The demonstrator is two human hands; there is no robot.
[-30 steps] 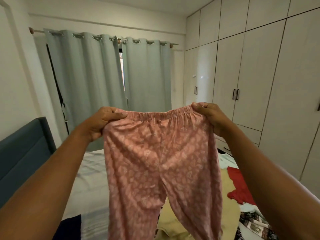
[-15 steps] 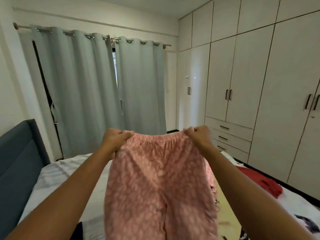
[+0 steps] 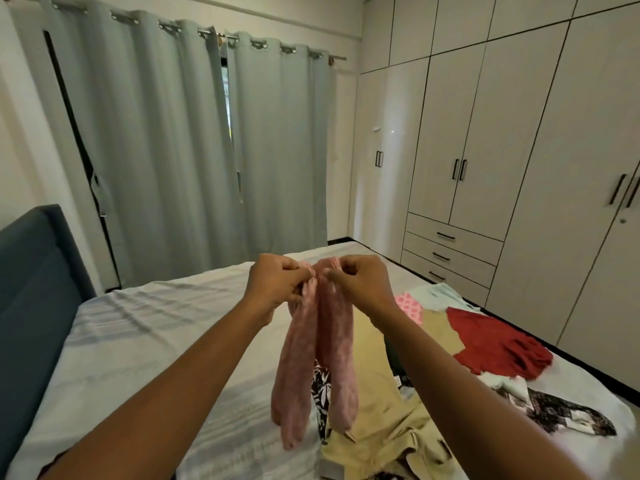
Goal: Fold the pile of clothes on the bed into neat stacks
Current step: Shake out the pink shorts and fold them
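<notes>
step: lengthwise fold of pants point(image 3: 313, 344) | left hand point(image 3: 277, 284) and right hand point(image 3: 360, 284) both pinch waistband, touching, above bed point(image 3: 138, 327) middle | next: probably lay pants flat, fold legs up

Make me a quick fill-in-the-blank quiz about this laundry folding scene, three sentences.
1. The left hand and right hand both grip the ____ trousers.
2. The ____ garment lies on the bed, to the right of the trousers.
3. The headboard is on the ____ side of the view.
Missing words: pink; red; left.
</notes>
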